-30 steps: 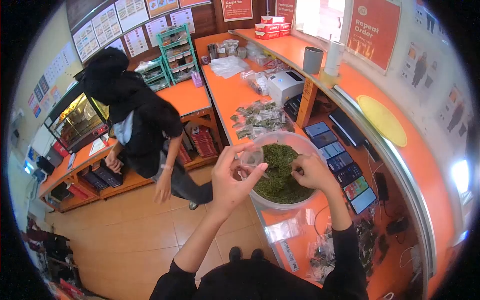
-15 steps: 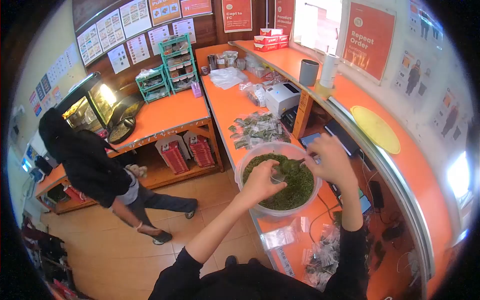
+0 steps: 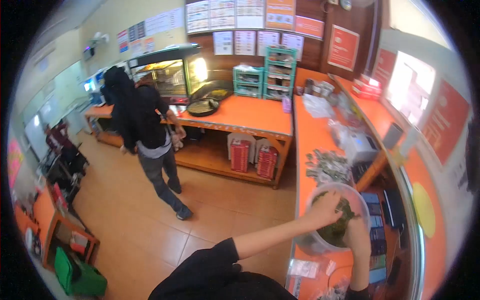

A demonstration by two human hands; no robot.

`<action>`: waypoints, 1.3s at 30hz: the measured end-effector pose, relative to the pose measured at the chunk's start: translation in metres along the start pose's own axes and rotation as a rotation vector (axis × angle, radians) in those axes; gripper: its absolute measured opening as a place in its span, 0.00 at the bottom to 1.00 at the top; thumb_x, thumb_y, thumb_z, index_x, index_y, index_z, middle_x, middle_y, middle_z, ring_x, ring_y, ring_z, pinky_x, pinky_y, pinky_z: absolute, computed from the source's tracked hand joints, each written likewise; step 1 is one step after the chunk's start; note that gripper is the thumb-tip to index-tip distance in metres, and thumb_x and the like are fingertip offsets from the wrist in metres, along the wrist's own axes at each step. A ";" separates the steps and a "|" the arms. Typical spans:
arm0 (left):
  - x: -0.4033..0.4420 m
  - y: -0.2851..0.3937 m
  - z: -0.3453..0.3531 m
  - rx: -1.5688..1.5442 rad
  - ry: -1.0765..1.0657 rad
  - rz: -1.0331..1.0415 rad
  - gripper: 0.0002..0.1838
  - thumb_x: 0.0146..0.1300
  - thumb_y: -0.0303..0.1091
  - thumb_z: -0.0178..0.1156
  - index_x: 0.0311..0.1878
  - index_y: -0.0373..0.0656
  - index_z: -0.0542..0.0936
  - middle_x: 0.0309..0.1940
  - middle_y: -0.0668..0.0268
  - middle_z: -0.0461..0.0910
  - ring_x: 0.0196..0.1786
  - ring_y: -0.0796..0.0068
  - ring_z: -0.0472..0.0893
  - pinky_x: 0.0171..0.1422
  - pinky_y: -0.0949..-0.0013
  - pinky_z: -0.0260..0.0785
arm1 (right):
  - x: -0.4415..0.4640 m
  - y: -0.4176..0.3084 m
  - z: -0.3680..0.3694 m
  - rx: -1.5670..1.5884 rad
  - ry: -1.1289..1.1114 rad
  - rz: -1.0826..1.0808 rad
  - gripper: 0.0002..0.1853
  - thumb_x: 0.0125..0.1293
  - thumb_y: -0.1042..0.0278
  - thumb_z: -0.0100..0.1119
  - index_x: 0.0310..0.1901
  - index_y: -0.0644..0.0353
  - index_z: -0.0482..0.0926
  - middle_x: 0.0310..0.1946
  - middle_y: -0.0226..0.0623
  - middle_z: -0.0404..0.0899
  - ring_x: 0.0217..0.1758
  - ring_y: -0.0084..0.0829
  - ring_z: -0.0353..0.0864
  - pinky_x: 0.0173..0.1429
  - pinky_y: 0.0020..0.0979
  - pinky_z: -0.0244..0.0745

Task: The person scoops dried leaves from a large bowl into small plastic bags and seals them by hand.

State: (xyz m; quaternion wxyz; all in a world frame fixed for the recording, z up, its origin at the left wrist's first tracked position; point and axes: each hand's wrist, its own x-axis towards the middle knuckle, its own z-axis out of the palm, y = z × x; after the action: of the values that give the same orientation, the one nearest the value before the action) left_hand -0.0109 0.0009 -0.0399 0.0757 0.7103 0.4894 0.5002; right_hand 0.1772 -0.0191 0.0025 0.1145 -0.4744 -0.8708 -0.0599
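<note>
A round translucent tub (image 3: 311, 241) of chopped green herbs (image 3: 331, 232) stands on the orange counter at the right. Over its left side is my left hand (image 3: 324, 211), fingers curled inward; whatever it holds is blurred. My right hand (image 3: 358, 231) reaches down at the tub's right side, its fingers smeared and partly hidden. Behind the tub lies a pile of small filled bags (image 3: 327, 166). Clear empty bags (image 3: 304, 268) are on the counter in front of it.
Another person (image 3: 142, 130) in black stands on the tiled floor at the left, near an orange bench (image 3: 245, 117) with a lit display case (image 3: 165, 75). Phones (image 3: 377, 240) lie in a row right of the tub. A green box (image 3: 80, 275) is at lower left.
The view has swung left and up, so the tub appears farther right. The other person has walked and now stands turned toward the display case. My right hand has lowered to the tub.
</note>
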 end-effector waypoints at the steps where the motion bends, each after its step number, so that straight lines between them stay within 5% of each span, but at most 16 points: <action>1: 0.002 -0.002 -0.003 -0.042 -0.072 -0.069 0.26 0.51 0.37 0.71 0.50 0.34 0.75 0.48 0.47 0.76 0.51 0.46 0.79 0.60 0.52 0.71 | 0.005 0.004 0.018 0.004 -0.166 0.060 0.11 0.51 0.77 0.61 0.38 0.70 0.81 0.40 0.54 0.77 0.48 0.50 0.78 0.49 0.45 0.78; 3: 0.002 -0.011 -0.004 -0.128 -0.055 -0.058 0.26 0.51 0.38 0.72 0.50 0.35 0.75 0.46 0.48 0.76 0.50 0.49 0.79 0.57 0.54 0.72 | 0.014 -0.002 0.018 -0.005 -0.315 0.086 0.16 0.50 0.75 0.64 0.42 0.69 0.81 0.42 0.54 0.77 0.50 0.51 0.77 0.51 0.46 0.76; 6: -0.003 -0.012 -0.009 -0.245 -0.047 -0.023 0.26 0.50 0.40 0.74 0.48 0.36 0.76 0.43 0.52 0.76 0.45 0.57 0.79 0.50 0.58 0.73 | 0.008 -0.027 -0.016 0.153 -0.038 -0.057 0.26 0.47 0.70 0.68 0.51 0.66 0.79 0.44 0.51 0.76 0.53 0.51 0.74 0.59 0.47 0.69; 8: -0.002 0.003 -0.021 -0.263 -0.024 0.008 0.26 0.50 0.42 0.75 0.47 0.37 0.77 0.41 0.54 0.77 0.42 0.62 0.79 0.46 0.61 0.73 | 0.018 -0.041 -0.021 0.343 0.196 0.057 0.32 0.47 0.66 0.71 0.57 0.62 0.76 0.46 0.46 0.74 0.54 0.50 0.71 0.64 0.47 0.61; 10: 0.001 0.019 -0.031 -0.524 -0.132 -0.193 0.27 0.51 0.46 0.76 0.46 0.38 0.78 0.38 0.59 0.77 0.37 0.69 0.78 0.39 0.67 0.72 | 0.019 -0.036 -0.007 0.223 0.297 -0.050 0.28 0.52 0.68 0.69 0.57 0.61 0.77 0.47 0.45 0.77 0.52 0.46 0.75 0.60 0.44 0.67; 13: -0.002 0.012 -0.029 -0.699 -0.009 -0.192 0.20 0.56 0.41 0.74 0.44 0.39 0.79 0.34 0.63 0.78 0.33 0.76 0.81 0.36 0.72 0.73 | 0.021 -0.036 0.008 0.487 0.603 0.054 0.15 0.66 0.77 0.59 0.55 0.64 0.79 0.48 0.42 0.83 0.49 0.33 0.83 0.54 0.32 0.75; 15: -0.006 0.014 -0.037 -0.950 -0.009 -0.262 0.07 0.64 0.28 0.67 0.40 0.37 0.78 0.32 0.64 0.80 0.32 0.78 0.84 0.35 0.75 0.75 | 0.022 -0.035 0.011 0.694 0.608 0.084 0.13 0.65 0.78 0.60 0.52 0.65 0.79 0.45 0.39 0.82 0.46 0.31 0.81 0.50 0.31 0.74; 18: -0.009 0.004 -0.031 -1.065 0.042 -0.241 0.03 0.66 0.24 0.63 0.39 0.36 0.78 0.32 0.65 0.80 0.32 0.79 0.84 0.35 0.75 0.75 | 0.020 -0.026 0.012 0.868 0.582 0.122 0.07 0.66 0.76 0.62 0.43 0.66 0.78 0.37 0.33 0.78 0.38 0.23 0.74 0.45 0.28 0.71; 39: -0.018 0.017 -0.054 -0.999 0.068 -0.281 0.05 0.55 0.23 0.71 0.33 0.36 0.83 0.24 0.67 0.82 0.19 0.82 0.79 0.23 0.74 0.68 | 0.021 -0.056 0.000 0.680 0.563 0.069 0.05 0.57 0.78 0.62 0.33 0.65 0.75 0.27 0.36 0.75 0.31 0.30 0.74 0.40 0.31 0.71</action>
State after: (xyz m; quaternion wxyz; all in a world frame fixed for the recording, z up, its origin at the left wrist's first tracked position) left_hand -0.0430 -0.0423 -0.0152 0.4561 0.4983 0.2837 0.6805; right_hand 0.1189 -0.0326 0.0078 0.4986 -0.4040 -0.7594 0.1068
